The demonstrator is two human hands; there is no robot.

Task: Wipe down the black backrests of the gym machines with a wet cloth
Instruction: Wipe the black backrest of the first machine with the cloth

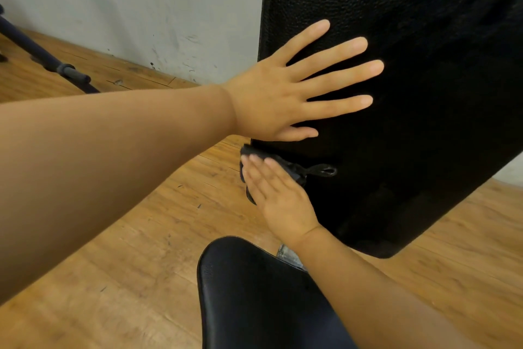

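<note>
A tall black textured backrest [410, 37] fills the upper right of the head view. My left hand [285, 94] lies flat on it with fingers spread straight, near its left edge. Lower down, my right hand [277, 195] presses a dark cloth [294, 170] against the backrest's left edge with straight fingers. The cloth is bunched under the hand, and a small hanging loop sticks out to the right. A black padded seat [254, 297] sits below the backrest, partly covered by my right forearm.
A wooden floor [127, 249] runs under the machine. A scuffed pale wall [141, 3] stands behind. A dark metal bar with a grip [70, 72] lies at the far left near the wall.
</note>
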